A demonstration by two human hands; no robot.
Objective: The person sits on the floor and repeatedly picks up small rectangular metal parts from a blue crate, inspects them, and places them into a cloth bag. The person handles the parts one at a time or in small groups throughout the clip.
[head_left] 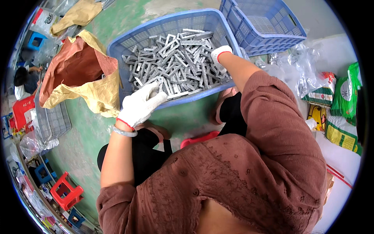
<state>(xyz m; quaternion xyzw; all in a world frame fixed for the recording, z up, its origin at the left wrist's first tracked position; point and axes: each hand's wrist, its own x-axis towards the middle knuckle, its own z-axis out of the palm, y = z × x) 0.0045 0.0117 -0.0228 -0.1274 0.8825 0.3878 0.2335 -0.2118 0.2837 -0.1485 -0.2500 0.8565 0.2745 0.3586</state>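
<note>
A blue plastic crate (134, 31) on the floor in front of me holds a heap of grey metal rectangular frames (171, 58). My left hand (142, 103), in a white knitted glove with red trim, is over the crate's near left rim. Its fingers are apart and nothing shows between them. At the crate's right side, my right hand (221, 56), gloved the same way, reaches down beside the metal frames. Its fingers are mostly hidden, so its grip does not show. Left of the crate stands a yellow woven sack (83, 93) with a reddish-brown inside, its mouth open.
Another blue crate (269, 39) stands at the back right. Clear plastic bags (304, 70) and green packages (346, 93) lie along the right wall. To the left are a grey crate (54, 121), a red stool (66, 191) and another person (25, 82).
</note>
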